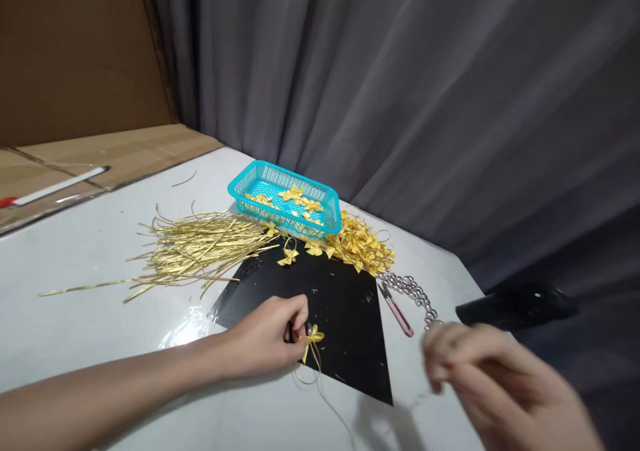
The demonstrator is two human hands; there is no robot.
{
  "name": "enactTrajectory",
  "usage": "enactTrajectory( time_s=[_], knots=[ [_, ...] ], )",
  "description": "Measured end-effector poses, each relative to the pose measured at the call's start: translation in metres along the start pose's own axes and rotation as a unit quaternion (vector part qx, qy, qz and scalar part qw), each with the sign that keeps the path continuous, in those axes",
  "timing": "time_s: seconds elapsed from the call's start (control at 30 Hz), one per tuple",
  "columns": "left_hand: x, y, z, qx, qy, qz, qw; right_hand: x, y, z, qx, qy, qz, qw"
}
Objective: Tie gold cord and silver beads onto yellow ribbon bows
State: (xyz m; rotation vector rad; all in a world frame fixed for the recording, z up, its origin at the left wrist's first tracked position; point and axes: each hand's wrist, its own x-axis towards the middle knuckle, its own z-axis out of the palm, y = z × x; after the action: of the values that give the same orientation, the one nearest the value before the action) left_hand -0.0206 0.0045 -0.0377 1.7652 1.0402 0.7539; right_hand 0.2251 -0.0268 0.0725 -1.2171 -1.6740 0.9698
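Note:
My left hand [280,331] pinches a yellow ribbon bow [314,336] above the front edge of a black mat [345,304]. A small silvery bead sits at the bow, and gold cord loops down from it. From there a thin pale thread [333,408] trails across the white tabletop toward the lower right. My right hand [500,378] is raised at the right, blurred by motion, with thumb and fingertips pressed together. A faint strand shows below those fingertips, so they appear to grip the thread. Another bow [289,257] with a bead and cord loop lies on the mat.
A turquoise basket [285,222] with several bows stands at the back. Gold cords [210,244] lie to its left, a heap of yellow bows [363,244] to its right. Silvery beads [407,288] and a pink-handled cutting tool [399,312] lie right of the mat.

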Motion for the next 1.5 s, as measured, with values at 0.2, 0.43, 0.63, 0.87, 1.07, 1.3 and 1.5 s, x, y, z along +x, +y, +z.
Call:
enactTrajectory(
  time_s=[0.2,0.43,0.63,0.87,1.07,1.3,1.5],
  knots=[
    [0.002,0.005,-0.003,-0.024,0.005,0.016,1.0,0.029,0.032,0.065,0.073,-0.16,0.115,0.978],
    [-0.001,0.003,-0.001,-0.087,-0.004,-0.013,0.996,0.036,0.071,0.077,0.048,-0.156,0.135,0.977],
    [0.001,0.007,-0.002,-0.151,-0.009,-0.045,0.988,0.035,0.065,0.078,0.113,-0.151,0.176,0.966],
    [0.0,0.005,0.001,-0.26,-0.014,-0.088,0.961,0.034,0.063,0.079,0.155,-0.127,0.199,0.959],
    [0.002,0.005,0.003,-0.327,-0.008,-0.122,0.937,0.032,0.061,0.08,0.146,-0.116,0.19,0.964],
    [0.002,0.008,-0.001,-0.229,0.053,-0.085,0.968,0.023,0.055,0.081,0.014,-0.053,0.104,0.993],
    [0.001,0.007,-0.004,-0.135,0.082,-0.058,0.986,0.017,0.051,0.083,-0.129,-0.113,0.045,0.984]
  ],
)
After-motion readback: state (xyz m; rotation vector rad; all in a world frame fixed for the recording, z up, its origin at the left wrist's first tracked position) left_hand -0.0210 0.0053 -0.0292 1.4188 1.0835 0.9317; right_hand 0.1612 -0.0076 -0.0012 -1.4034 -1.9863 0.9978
